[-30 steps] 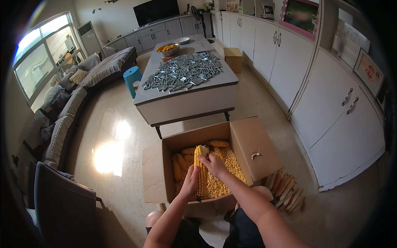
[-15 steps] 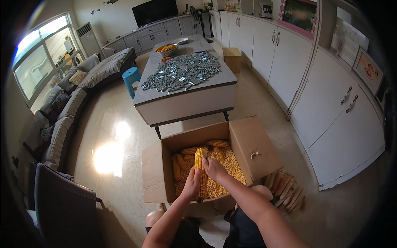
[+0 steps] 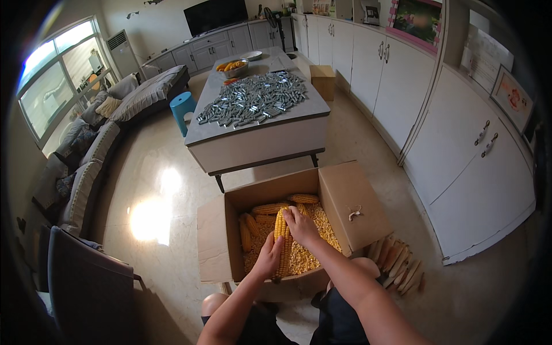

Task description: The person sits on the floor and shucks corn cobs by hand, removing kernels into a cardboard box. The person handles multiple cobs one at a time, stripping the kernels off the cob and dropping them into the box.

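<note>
A yellow corn cob point(image 3: 280, 227) stands tilted upright over an open cardboard box point(image 3: 276, 187). My left hand point(image 3: 269, 256) is wrapped round its lower half, thumb along the kernels. My right hand point(image 3: 301, 226) grips the cob's upper right side, its fingertips near the top and partly hidden. Loose corn kernels point(image 3: 322, 230) cover the bottom of the box. Several whole cobs lie among them along the left and far walls, one of them a corn cob point(image 3: 303, 199) in the far right corner.
Stripped cobs point(image 3: 397, 261) lie on the floor right of the box. A shred of husk point(image 3: 355, 213) rests on the right flap. Beyond stands a table point(image 3: 253, 144) with a heap of small metal cylinders point(image 3: 253, 98) and a bowl of corn point(image 3: 233, 69). A blue stool point(image 3: 183, 109) is beside it.
My right hand has shifted slightly up along the cob toward its top. The cob and my left hand have moved a little to the right.
</note>
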{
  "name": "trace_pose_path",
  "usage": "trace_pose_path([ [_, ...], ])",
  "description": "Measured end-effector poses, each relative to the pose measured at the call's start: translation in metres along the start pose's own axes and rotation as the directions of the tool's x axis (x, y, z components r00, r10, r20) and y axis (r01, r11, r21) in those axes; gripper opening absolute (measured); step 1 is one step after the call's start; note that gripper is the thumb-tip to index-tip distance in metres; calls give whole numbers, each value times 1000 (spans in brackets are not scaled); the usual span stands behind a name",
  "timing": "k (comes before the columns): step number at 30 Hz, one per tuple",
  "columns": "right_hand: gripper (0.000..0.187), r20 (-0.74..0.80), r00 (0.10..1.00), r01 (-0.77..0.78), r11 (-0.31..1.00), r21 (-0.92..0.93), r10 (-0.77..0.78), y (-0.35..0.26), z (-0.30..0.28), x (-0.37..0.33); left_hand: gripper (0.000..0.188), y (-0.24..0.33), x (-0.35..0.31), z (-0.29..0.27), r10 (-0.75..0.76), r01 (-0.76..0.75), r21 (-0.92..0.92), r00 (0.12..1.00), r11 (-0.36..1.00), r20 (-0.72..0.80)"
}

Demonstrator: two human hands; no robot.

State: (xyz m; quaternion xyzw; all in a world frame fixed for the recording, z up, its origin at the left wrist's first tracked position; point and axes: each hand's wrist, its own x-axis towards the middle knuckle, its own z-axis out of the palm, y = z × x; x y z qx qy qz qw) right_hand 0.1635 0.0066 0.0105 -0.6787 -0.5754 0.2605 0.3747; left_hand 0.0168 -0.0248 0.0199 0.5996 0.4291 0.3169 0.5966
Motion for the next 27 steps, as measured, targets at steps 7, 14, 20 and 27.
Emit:
trace_pose_path([
  [7,32,-25,995,92,996,-21,-93,-1,-1,-2,36,0,-1,-2,-1,1,2,1000,1000,27],
  [14,36,8,996,88,994,-65,-87,3,1,-4,36,-7,-2,-1,32,-32,46,1000,998,2],
  [20,36,-127,978,175,983,63,-166,14,10,-1,38,-6,-2,-4,-18,18,-45,1000,999,11],
  [27,59,26,976,-217,962,164,216,3,0,7,48,0,-5,0,57,-50,283,998,958,-20],
])
